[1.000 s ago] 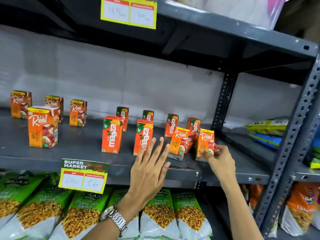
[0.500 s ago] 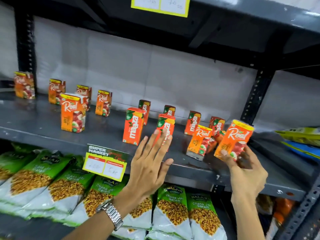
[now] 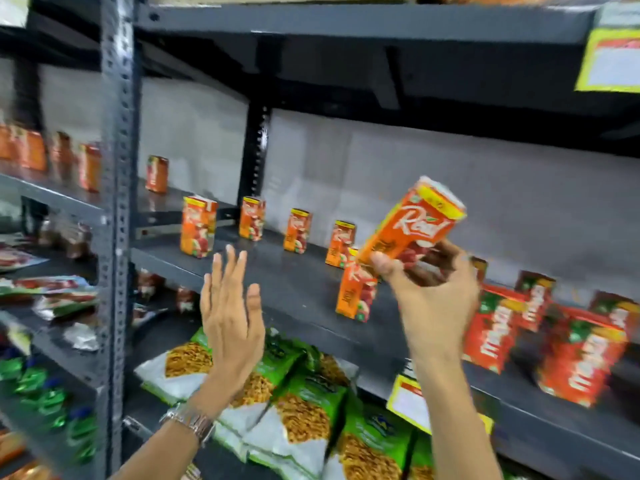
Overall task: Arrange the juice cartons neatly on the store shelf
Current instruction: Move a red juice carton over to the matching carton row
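My right hand [image 3: 433, 299] grips an orange Real juice carton [image 3: 412, 223], tilted to the right, above the dark grey shelf [image 3: 294, 289]. My left hand [image 3: 232, 317] hovers flat with fingers spread, holding nothing, in front of the shelf's front edge. Several Real cartons stand spaced along the shelf: one at the left [image 3: 198, 226], others behind [image 3: 252, 218] [image 3: 297, 230] [image 3: 340, 243], and one near the front [image 3: 356, 292] just below the held carton. Red Maaza cartons [image 3: 585, 362] stand at the right. The view is blurred.
A perforated grey upright [image 3: 119, 202] divides this bay from the left one, which holds more orange cartons [image 3: 31, 150] and wrapped snacks. Green and white snack bags [image 3: 294, 393] fill the shelf below. A yellow price tag [image 3: 408, 403] hangs on the shelf edge.
My right hand lifted a Real carton off the shelf's right part and carried it up and left. My view swung left, and the left hand stayed open in front of the shelf.
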